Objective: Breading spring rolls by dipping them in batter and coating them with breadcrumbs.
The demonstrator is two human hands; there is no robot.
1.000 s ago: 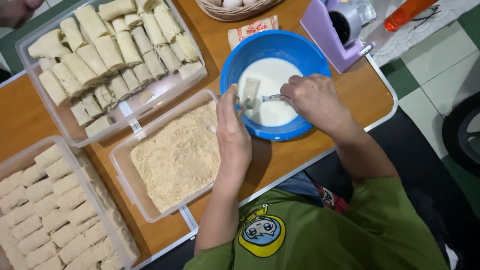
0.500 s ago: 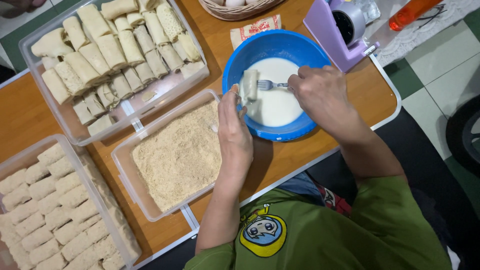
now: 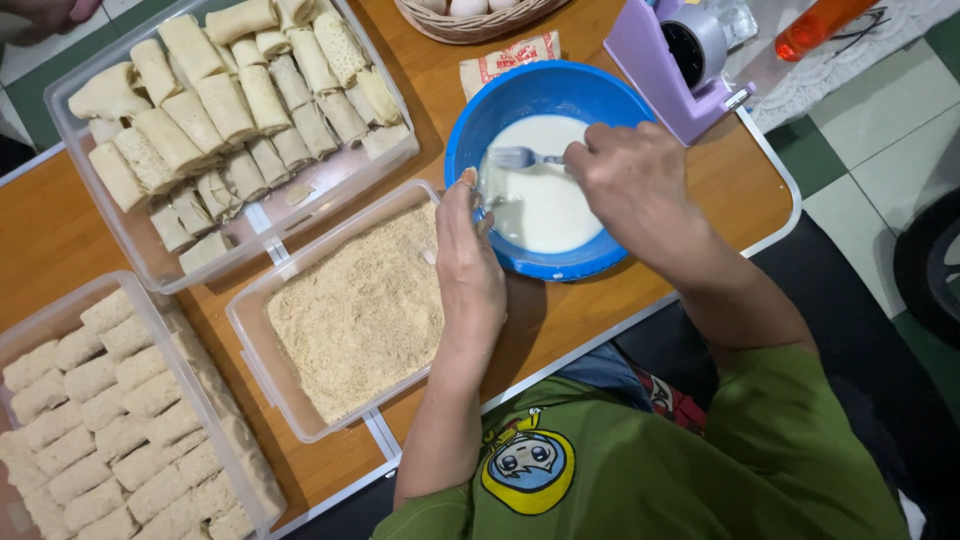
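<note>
Head view: our right hand (image 3: 640, 185) gripped a metal fork (image 3: 520, 157) over white batter in the round blue plastic bowl (image 3: 470, 130). Our left hand (image 3: 470, 265), fingers loosely curled, rested on the bowl's left rim, beside the clear breadcrumb tray (image 3: 250, 330).

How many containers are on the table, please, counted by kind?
Clear plastic trays: 3, one of plain rolls, one of breadcrumbs, one of crumbed rolls
Blue bowl of white batter: 1
Woven basket, partly cut off at the top edge: 1
Total: 5
</note>
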